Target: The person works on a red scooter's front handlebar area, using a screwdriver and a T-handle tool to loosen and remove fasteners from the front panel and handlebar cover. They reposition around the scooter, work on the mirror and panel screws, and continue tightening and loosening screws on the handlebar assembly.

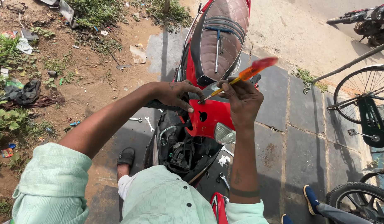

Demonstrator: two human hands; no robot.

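On the dirt at the left lie a dark rag point(25, 93) and scraps of litter. Two small wrenches point(144, 121) rest on the paving beside the scooter. The left hand point(175, 94) grips the edge of the red front panel point(208, 118), fingers curled over it. Behind stands the red scooter point(202, 62) with its brown quilted seat point(222, 35), a T-handle tool point(217, 43) lying on it. The right hand point(242, 99) is clenched around an orange-handled screwdriver point(242, 76), tip against the panel's top. A bicycle wheel point(364, 93) stands at the right.
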